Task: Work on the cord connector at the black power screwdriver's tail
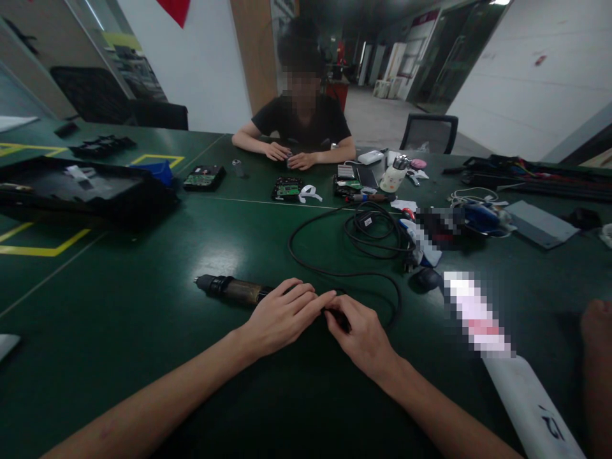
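Observation:
An electric screwdriver lies on the green table with its bit end pointing left. My left hand is closed over the screwdriver's rear end, fingers reaching to the right. Right beside it, my right hand pinches with thumb and index finger at the tail of the tool. A black cable curves down behind my right hand, and its end seems to be in that pinch. My fingers hide the joint between cable and screwdriver.
Coiled cable and a plug lie beyond my hands. Across the table a person in black handles a small object. Circuit boards, a tool cup and a large black tray stand around. A long white strip lies at right.

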Demonstrator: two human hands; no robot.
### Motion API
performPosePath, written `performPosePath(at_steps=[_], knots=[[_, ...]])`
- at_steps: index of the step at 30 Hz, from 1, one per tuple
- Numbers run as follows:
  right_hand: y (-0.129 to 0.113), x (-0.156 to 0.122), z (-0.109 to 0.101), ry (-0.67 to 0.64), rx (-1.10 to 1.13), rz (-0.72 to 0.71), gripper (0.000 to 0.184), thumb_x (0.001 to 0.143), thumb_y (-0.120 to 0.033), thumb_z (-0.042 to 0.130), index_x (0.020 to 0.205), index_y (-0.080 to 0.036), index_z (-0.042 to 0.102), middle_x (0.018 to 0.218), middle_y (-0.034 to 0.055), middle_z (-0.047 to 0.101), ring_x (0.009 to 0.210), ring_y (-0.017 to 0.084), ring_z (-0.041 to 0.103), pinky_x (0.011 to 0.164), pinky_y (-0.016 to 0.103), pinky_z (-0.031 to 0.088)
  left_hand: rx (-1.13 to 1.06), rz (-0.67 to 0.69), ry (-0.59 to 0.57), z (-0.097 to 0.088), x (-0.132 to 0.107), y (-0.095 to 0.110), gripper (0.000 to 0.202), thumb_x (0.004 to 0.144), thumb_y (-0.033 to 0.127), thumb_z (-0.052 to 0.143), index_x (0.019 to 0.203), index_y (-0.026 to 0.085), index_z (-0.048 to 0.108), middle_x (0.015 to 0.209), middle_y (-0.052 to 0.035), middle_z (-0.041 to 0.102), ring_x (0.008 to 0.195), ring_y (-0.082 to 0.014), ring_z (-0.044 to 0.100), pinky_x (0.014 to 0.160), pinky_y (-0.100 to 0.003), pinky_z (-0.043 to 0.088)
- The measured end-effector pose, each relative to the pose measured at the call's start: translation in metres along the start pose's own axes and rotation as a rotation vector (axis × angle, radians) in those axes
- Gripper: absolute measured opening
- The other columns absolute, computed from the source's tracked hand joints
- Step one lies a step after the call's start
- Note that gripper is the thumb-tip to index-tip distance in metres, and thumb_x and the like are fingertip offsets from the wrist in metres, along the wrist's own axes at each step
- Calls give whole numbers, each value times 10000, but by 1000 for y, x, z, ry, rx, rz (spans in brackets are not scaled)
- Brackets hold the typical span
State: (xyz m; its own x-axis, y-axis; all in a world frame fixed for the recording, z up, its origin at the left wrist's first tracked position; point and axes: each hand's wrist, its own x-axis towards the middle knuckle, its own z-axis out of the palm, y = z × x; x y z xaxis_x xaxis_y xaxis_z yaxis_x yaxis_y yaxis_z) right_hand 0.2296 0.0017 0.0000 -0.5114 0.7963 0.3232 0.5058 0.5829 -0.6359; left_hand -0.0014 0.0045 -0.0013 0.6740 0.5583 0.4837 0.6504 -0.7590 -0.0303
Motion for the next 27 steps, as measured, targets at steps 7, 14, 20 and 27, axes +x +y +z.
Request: performPosePath(at_steps=[7,14,20,27], knots=[[0,0,1,10,-20,0,85,998,-162,574,1034,-232,606,966,46,680,845,207,682,717,328,576,-11,22,-6,0,1,0,563,1029,219,514,1574,177,376,1219,-73,712,1157,-208,647,1079,-416,450],[2,-1,2,30,-16,-6,84,996,-167,578,1045,-230,606,968,53,687,836,211,687,705,328,577,-53,58,-37,0,-2,0,608,1002,190,515,1589,194,354,1278,-72,699,1226,-212,620,1112,-428,435],[2,0,2,26,-16,-4,81,1004,-167,570,1035,-235,603,948,40,677,835,206,684,724,327,576,-37,20,-27,1,-2,-1,610,993,190,517,1584,182,363,1302,-83,686,1254,-230,609,1097,-436,452],[3,-1,1,-8,34,29,119,1028,-173,555,1106,-239,617,1009,44,683,881,205,687,785,344,584,-9,-23,3,2,1,0,564,1046,212,491,1588,169,342,1224,-87,704,1170,-218,640,1061,-415,463]])
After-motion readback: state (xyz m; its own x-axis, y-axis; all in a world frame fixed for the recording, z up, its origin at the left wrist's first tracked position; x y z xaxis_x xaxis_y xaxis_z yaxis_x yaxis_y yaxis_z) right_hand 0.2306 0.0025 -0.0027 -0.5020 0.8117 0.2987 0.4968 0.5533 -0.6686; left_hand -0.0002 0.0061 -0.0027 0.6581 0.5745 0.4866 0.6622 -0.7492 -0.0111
